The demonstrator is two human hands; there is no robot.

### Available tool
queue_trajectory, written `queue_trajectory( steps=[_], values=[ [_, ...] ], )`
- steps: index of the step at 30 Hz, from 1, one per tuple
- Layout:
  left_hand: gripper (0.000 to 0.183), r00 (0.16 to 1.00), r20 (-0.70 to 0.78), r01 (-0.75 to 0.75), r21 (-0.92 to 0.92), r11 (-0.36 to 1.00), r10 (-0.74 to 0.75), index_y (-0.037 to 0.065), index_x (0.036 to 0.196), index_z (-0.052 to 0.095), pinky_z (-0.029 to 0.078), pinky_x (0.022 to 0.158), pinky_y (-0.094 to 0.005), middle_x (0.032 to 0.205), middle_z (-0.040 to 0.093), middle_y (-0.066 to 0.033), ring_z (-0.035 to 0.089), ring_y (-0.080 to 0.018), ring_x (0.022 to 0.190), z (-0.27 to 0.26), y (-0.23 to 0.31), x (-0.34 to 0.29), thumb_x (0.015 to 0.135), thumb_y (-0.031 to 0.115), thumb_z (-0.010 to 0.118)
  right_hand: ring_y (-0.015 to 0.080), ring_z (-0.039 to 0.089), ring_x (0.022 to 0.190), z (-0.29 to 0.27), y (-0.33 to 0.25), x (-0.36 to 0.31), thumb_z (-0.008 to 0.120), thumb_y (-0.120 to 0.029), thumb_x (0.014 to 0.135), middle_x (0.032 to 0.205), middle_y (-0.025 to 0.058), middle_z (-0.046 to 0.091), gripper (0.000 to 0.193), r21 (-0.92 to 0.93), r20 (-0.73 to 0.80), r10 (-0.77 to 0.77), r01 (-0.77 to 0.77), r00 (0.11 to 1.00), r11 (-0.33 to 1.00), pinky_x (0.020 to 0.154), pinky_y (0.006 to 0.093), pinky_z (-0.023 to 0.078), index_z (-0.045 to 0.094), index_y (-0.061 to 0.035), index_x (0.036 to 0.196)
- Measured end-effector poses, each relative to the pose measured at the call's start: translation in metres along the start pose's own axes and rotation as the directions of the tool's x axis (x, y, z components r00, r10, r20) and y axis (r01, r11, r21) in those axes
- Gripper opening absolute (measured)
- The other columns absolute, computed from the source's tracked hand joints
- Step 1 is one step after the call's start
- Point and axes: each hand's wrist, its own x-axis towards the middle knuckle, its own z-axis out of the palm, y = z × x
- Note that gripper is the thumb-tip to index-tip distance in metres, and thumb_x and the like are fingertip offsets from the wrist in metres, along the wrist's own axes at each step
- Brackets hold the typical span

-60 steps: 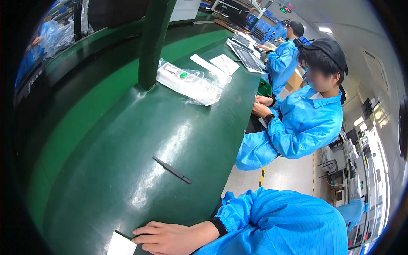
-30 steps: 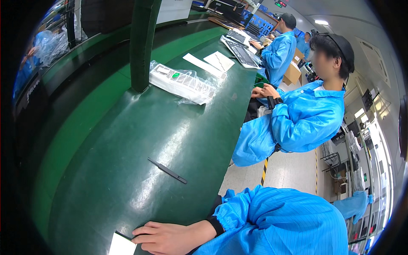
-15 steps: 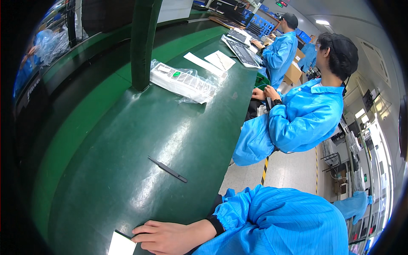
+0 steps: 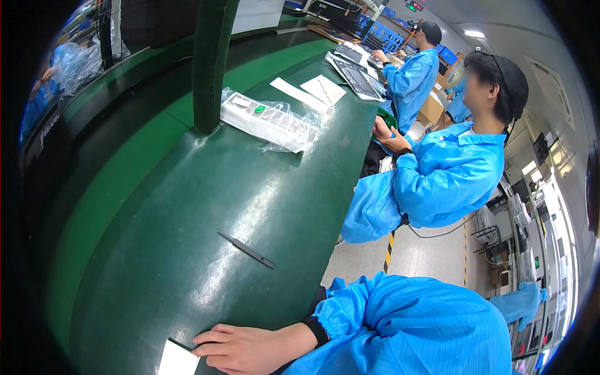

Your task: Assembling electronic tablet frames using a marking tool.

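Observation:
My right hand (image 4: 244, 347) comes in from the lower right, in a blue sleeve with a black cuff. Its bent fingers press against the side of a bright white flat panel (image 4: 178, 359) with a dark edge, which the picture's lower rim cuts off. The thumb is hidden, so how firm the hold is does not show. Farther up the green table (image 4: 150, 262) lies a slim black tool (image 4: 245, 249) like tweezers, untouched. My left hand is out of the picture.
A plastic-wrapped white tray (image 4: 269, 124) lies by a dark green post (image 4: 212, 69), near white paper sheets (image 4: 322, 89). Two co-workers in blue coats (image 4: 450, 175) sit along the table's right edge. Keyboard-like panels (image 4: 356, 76) lie at the far end.
The nearer co-worker's head has turned and their hands have shifted. The farther co-worker's hands have risen. My right hand and the white panel stay nearly still.

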Motion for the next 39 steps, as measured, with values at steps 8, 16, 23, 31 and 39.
queue_trajectory(
  steps=[8,16,23,31,39],
  values=[
    [0.047,1.000,0.007,0.002,-0.007,1.000,-0.002,0.000,0.130,0.061,0.037,0.108,-0.0475,0.136,0.058,-0.0192,0.053,-0.0366,0.127,0.0045,0.0003,0.0023,0.097,0.034,0.058,0.0289,0.055,0.112,-0.0010,0.0039,-0.0005,0.059,-0.014,0.085,0.111,0.0110,0.060,0.011,-0.006,0.001,0.005,-0.005,1.000,1.000,0.088,0.0414,0.045,0.060,-0.0042,0.089],
    [0.046,1.000,-0.001,0.003,0.001,1.000,-0.003,0.000,0.129,0.061,0.037,0.108,-0.0477,0.136,0.058,-0.0192,0.053,-0.0370,0.126,0.0064,-0.0027,-0.0003,0.097,0.033,0.058,0.0285,0.055,0.113,0.0024,0.0045,-0.0011,0.059,-0.015,0.085,0.111,0.0106,0.061,0.012,-0.011,0.007,0.002,-0.002,1.000,1.000,0.090,0.0411,0.045,0.060,-0.0042,0.090],
    [0.045,1.000,-0.004,0.005,0.001,1.000,-0.005,0.001,0.129,0.061,0.038,0.108,-0.0476,0.135,0.058,-0.0186,0.053,-0.0366,0.126,0.0049,-0.0027,-0.0018,0.097,0.033,0.058,0.0282,0.055,0.113,0.0007,0.0020,-0.0012,0.059,-0.015,0.086,0.111,0.0103,0.061,0.012,-0.006,0.011,0.003,-0.003,1.000,1.000,0.090,0.0409,0.044,0.060,-0.0041,0.091],
    [0.045,1.000,-0.014,0.016,0.008,1.000,-0.016,0.001,0.129,0.061,0.038,0.107,-0.0477,0.135,0.059,-0.0183,0.053,-0.0367,0.126,0.0045,-0.0030,-0.0040,0.098,0.033,0.058,0.0281,0.055,0.113,0.0010,0.0020,-0.0014,0.060,-0.015,0.085,0.113,0.0101,0.060,0.013,-0.008,0.013,-0.006,0.006,1.000,1.000,0.090,0.0407,0.044,0.061,-0.0041,0.092],
    [0.044,0.999,-0.034,-0.005,-0.012,1.000,0.005,0.000,0.128,0.061,0.039,0.107,-0.0478,0.134,0.059,-0.0190,0.054,-0.0380,0.126,0.0046,-0.0023,-0.0028,0.097,0.031,0.060,0.0286,0.054,0.112,0.0011,0.0021,-0.0019,0.060,-0.016,0.084,0.112,0.0101,0.061,0.015,-0.005,0.027,-0.007,0.008,1.000,1.000,0.091,0.0405,0.044,0.061,-0.0042,0.093]
  ],
)
